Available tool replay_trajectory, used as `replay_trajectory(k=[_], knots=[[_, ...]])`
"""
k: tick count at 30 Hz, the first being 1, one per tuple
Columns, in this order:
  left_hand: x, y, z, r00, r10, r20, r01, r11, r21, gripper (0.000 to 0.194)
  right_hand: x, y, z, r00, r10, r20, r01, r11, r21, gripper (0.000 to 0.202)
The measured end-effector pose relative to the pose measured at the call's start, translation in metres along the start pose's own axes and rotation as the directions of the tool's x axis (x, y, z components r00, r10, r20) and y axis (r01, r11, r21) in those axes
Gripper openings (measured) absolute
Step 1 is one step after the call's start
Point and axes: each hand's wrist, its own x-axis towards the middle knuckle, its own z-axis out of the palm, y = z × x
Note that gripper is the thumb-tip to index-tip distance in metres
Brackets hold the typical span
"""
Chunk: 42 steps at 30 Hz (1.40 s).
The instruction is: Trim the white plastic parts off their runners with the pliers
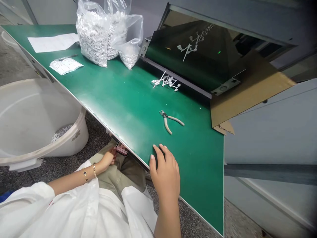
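My left hand (pixel 109 158) is low over my lap, beside the table's front edge, its fingers closed on a dark, pinkish phone-like object (pixel 122 151). The table edge partly hides that object. Palm down at the near edge of the green table (pixel 198 148), my right hand (pixel 165 168) has its fingers spread and holds nothing. Just beyond its fingertips lie cutting pliers (pixel 167 121) with pale handles, their jaws pointing up and left. Farther back rests a small cluster of white branching plastic parts (pixel 166 82).
Bags of white pieces (pixel 92 39) stand at the back left, near a paper sheet (pixel 53 43) and an open booklet (pixel 65 66). A large pale tub (pixel 71 142) stands left of the table. A reflective machine panel (pixel 193 56) and cardboard (pixel 247 89) border the back right.
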Motion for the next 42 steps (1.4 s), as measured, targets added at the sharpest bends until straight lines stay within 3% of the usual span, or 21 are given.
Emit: replay_trajectory(k=[5, 12, 20, 23, 27, 30, 34, 38, 42], knots=[[-0.02, -0.008, -0.012, 0.998, -0.055, 0.033, 0.058, 0.996, -0.064, 0.039, 0.0, 0.0, 0.0, 1.0, 0.003, 0.005, -0.003, 1.0, -0.004, 0.035], [-0.029, -0.022, -0.025, 0.995, -0.091, -0.03, 0.086, 0.986, -0.143, 0.037, 0.0, 0.0, 0.0, 1.0, 0.0, 0.005, 0.0, 1.0, -0.001, 0.035], [-0.042, -0.02, -0.046, 0.98, -0.196, 0.025, 0.198, 0.975, -0.105, 0.04, 0.0, -0.001, -0.001, 1.0, 0.009, 0.012, -0.009, 1.0, -0.011, 0.035], [-0.038, -0.022, -0.049, 0.984, -0.176, 0.016, 0.177, 0.983, -0.04, 0.04, 0.0, -0.001, -0.001, 1.0, 0.014, 0.022, -0.013, 1.0, -0.022, 0.036], [-0.032, -0.021, -0.054, 0.972, -0.233, -0.035, 0.235, 0.945, 0.226, 0.049, 0.0, -0.001, 0.0, 1.0, 0.017, 0.022, -0.017, 1.0, -0.01, 0.036], [-0.026, -0.016, -0.057, 0.989, -0.133, -0.064, 0.147, 0.873, 0.466, 0.056, 0.0, -0.001, 0.0, 1.0, 0.016, 0.015, -0.016, 1.0, 0.001, 0.035], [-0.021, -0.008, -0.06, 0.995, 0.091, 0.042, -0.093, 0.68, 0.728, 0.061, 0.0, -0.001, -0.001, 1.0, 0.004, 0.005, -0.004, 1.0, 0.001, 0.035], [-0.021, 0.004, -0.058, 0.988, 0.1, 0.114, -0.148, 0.483, 0.863, 0.057, 0.001, 0.0, -0.001, 1.0, -0.014, -0.006, 0.014, 1.0, -0.009, 0.034], [-0.024, 0.017, -0.055, 0.98, 0.113, 0.164, -0.184, 0.198, 0.963, 0.038, 0.001, -0.001, -0.002, 1.0, -0.019, -0.019, 0.019, 1.0, 0.002, 0.034]])
